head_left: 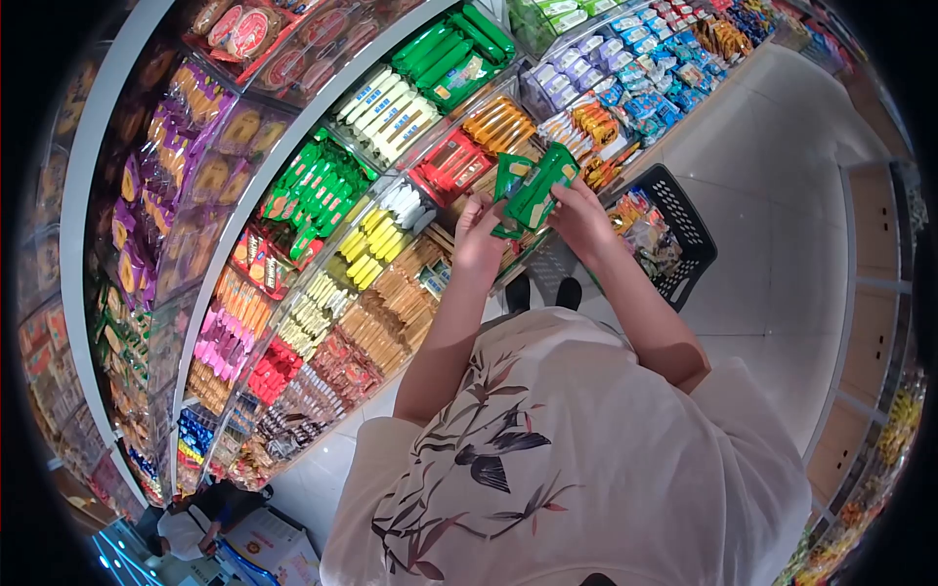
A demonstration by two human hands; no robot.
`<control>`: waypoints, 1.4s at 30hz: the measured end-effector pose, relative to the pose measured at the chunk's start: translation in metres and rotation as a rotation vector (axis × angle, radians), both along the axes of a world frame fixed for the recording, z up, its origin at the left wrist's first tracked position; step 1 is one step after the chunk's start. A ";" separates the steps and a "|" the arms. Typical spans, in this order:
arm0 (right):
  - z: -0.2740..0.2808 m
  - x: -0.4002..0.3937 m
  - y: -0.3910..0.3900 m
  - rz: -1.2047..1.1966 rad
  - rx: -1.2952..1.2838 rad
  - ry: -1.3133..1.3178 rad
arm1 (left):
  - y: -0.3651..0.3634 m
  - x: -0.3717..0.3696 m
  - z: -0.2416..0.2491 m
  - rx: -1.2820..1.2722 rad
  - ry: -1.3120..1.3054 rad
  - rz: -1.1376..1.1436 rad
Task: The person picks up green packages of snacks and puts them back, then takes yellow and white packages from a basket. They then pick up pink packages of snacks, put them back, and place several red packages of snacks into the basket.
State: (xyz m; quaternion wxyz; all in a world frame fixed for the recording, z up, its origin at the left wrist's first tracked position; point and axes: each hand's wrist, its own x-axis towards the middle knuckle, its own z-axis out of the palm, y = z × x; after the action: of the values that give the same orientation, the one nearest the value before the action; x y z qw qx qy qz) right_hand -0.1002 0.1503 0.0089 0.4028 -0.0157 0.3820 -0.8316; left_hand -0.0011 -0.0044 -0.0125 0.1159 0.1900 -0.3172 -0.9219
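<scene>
Two green snack packets, it seems, overlap in front of my chest. The larger green packet point(542, 188) lies to the right, and a second green packet point(510, 176) shows behind and left of it. My right hand point(580, 209) pinches the larger one at its right edge, thumb on top. My left hand point(477, 230) is closed at the packets' left side, its fingers partly hidden. Beneath the hands are bins of red packets point(453, 164) and orange packets point(498, 125).
A dark shopping basket point(696, 232) with assorted packets point(647, 234) stands on the floor to the right. Sloping shelves of wrapped snacks point(376, 313) run along the left. Another shelf unit point(868, 313) is at far right. A person point(186, 532) appears at lower left.
</scene>
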 end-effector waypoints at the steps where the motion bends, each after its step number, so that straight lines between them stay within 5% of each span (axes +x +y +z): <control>1: 0.005 0.000 -0.001 0.000 -0.010 0.010 | 0.004 -0.001 0.006 -0.032 -0.020 -0.015; 11: 0.015 -0.008 0.017 0.122 0.114 0.211 | 0.003 -0.003 0.022 -0.068 0.038 0.048; 23: 0.014 0.012 0.012 0.000 0.016 0.057 | 0.007 -0.010 0.030 -0.106 0.240 0.063; 26: 0.014 0.006 0.012 -0.029 0.019 0.090 | 0.010 -0.006 0.050 0.054 0.197 0.030; 42: 0.015 0.005 0.009 -0.034 -0.004 0.133 | 0.013 -0.006 0.030 -0.119 0.176 0.044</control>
State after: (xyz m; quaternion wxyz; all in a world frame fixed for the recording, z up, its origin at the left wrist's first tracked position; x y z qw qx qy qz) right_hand -0.0947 0.1593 0.0234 0.3623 -0.0651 0.4064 -0.8363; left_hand -0.0071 0.0085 0.0178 0.1746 0.1082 -0.3558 -0.9117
